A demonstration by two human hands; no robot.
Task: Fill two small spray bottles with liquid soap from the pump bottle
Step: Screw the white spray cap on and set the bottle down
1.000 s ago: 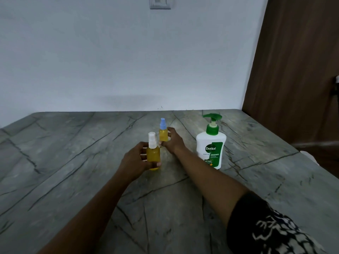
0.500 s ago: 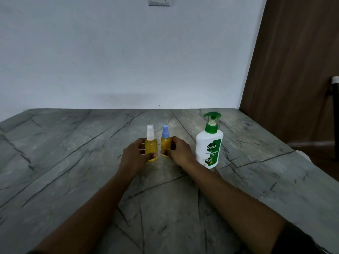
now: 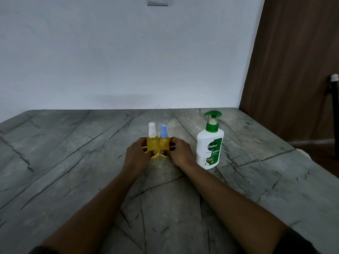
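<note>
1. Background. A plain pale wall [image 3: 128, 52] fills the upper half of the frame. A brown wood-grain panel [image 3: 293, 70] occupies the upper right.

2. Work surface. A grey stone-pattern table [image 3: 55, 171] with dark veining covers the lower half of the frame and meets the wall at its far edge.

3. Arms. Two bare forearms enter from the bottom edge and converge toward the centre of the frame. A dark sleeve edge shows at the lower right corner.

4. Pump bottle [image 3: 210, 143]. White body, green label, green pump head. It stands upright on the table, right of centre, just beside the right hand and not touching it.

5. Left hand [image 3: 136, 155]. Located centre frame, fingers and thumb curled round the white-capped spray bottle [image 3: 152, 143], grasping its body from the left.

6. Right hand [image 3: 180, 153]. Located centre frame, fingers and thumb curled round the blue-capped spray bottle [image 3: 163, 143], grasping its body from the right.

7. Spray bottles. Both stand upright at centre frame, side by side and touching, between the two hands. Both bodies show yellow liquid up to the shoulder. Caps are fitted. Their bases sit at the table top.

8. Minor items. A dark upright object with a white tip [image 3: 333, 99] is at the right edge. A switch plate [image 3: 157, 1] is on the wall at the top centre edge.
</note>
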